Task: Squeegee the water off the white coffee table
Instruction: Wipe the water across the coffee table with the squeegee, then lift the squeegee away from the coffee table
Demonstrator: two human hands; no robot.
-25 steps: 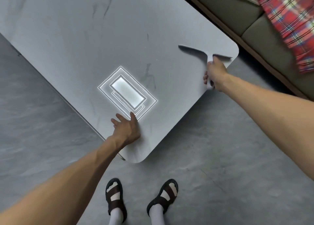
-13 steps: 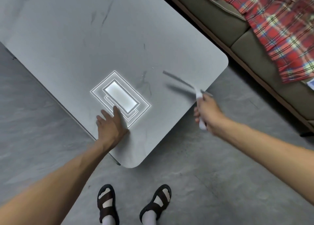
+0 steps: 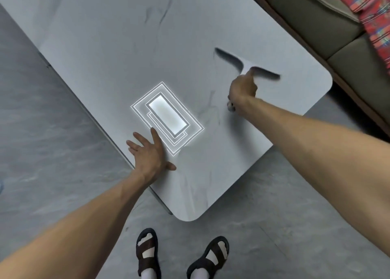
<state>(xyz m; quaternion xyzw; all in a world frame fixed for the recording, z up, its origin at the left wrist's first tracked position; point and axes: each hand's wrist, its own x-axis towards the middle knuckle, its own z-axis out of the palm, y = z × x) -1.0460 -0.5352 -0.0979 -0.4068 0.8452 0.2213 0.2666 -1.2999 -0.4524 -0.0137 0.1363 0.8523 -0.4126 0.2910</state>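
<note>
The white coffee table (image 3: 118,53) with faint grey veins fills the upper middle of the head view, one rounded corner near my feet. My right hand (image 3: 242,92) is shut on the white squeegee (image 3: 245,64), whose blade lies blurred across the tabletop near the right corner, index finger along the handle. My left hand (image 3: 148,152) rests flat on the table's near edge with fingers spread. Water on the surface is too faint to make out.
A bright ceiling-light reflection (image 3: 167,117) shines on the tabletop by my left hand. A grey-green sofa (image 3: 312,15) with a red plaid cloth (image 3: 375,10) runs along the table's far right side. Grey floor (image 3: 42,152) surrounds the table; my sandalled feet (image 3: 181,255) stand below.
My right hand has carried the squeegee from off the table's right edge back onto the top, further from me. My left hand has stayed planted near the edge.
</note>
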